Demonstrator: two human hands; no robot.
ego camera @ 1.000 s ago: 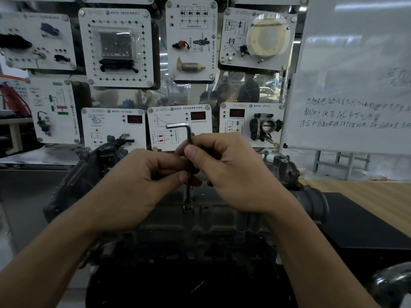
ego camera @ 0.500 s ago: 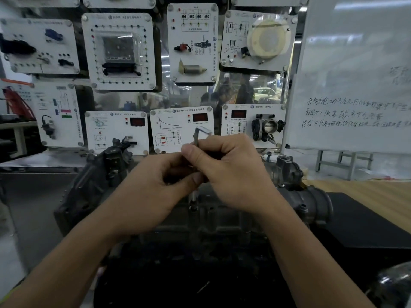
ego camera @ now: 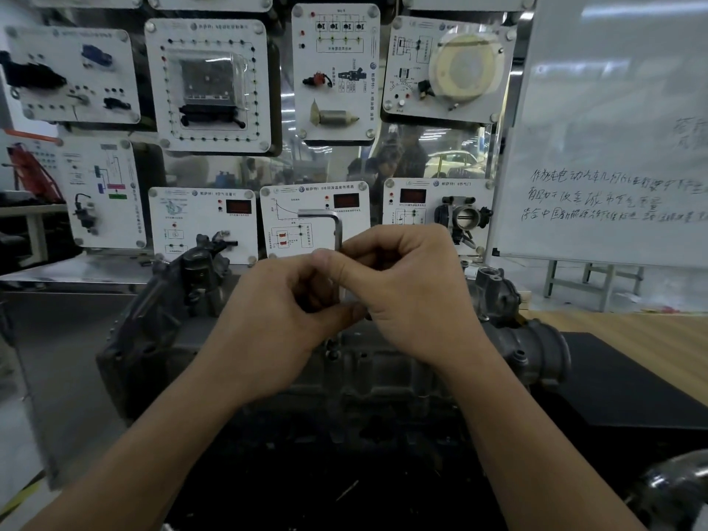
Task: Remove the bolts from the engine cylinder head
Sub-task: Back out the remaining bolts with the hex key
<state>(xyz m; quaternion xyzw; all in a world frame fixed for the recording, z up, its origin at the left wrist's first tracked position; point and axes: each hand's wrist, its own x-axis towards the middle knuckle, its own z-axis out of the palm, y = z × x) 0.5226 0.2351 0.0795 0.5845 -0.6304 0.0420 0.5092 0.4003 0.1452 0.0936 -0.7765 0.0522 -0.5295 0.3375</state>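
A dark grey engine cylinder head (ego camera: 367, 362) sits in front of me on a black bench. An L-shaped hex key (ego camera: 337, 228) stands upright over it, short arm pointing left at the top. My left hand (ego camera: 276, 323) and my right hand (ego camera: 406, 293) both pinch the key's vertical shaft, fingers curled round it. The key's lower tip reaches down to a bolt (ego camera: 328, 344) on top of the head, mostly hidden behind my left thumb.
A display wall of white training panels (ego camera: 207, 86) with car parts stands right behind the engine. A whiteboard (ego camera: 605, 147) with writing is at the right. A throttle-body pipe (ego camera: 536, 350) sticks out on the engine's right, next to a wooden tabletop (ego camera: 632, 339).
The key's short arm swung round from pointing left to pointing toward me and back to the left, as both hands turned the shaft. The hands stayed over the same bolt.
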